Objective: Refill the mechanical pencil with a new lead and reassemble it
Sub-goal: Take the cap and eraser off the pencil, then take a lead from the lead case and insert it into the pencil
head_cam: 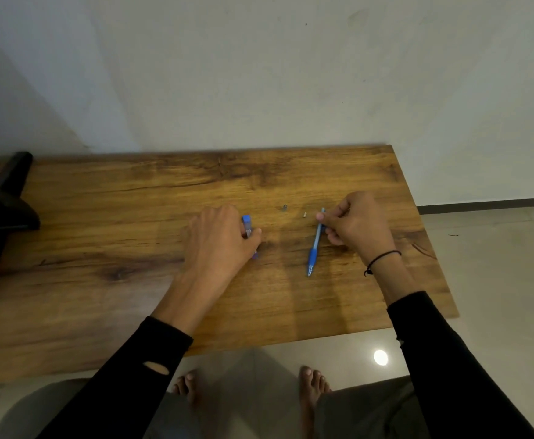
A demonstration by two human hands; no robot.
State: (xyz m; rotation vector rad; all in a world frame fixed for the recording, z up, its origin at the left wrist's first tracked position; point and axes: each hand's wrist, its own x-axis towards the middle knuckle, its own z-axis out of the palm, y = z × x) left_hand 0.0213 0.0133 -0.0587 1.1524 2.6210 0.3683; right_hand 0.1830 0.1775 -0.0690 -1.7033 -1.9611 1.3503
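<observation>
A blue mechanical pencil (314, 248) lies on the wooden table (132, 217), tip toward me. My right hand (357, 221) pinches its upper end between thumb and fingers. My left hand (219, 239) rests on a small lead case (247, 225) with a blue cap, fingers closed around it; most of the case is hidden under the hand. Two tiny loose parts lie between the hands: a dark cap (284, 207) and a small pale eraser piece (305, 214).
A dark wooden object (2, 213) stands at the table's left edge. The table's far edge meets a plain wall. Its right edge drops to a tiled floor (497, 264). My bare feet (313, 384) show under the near edge.
</observation>
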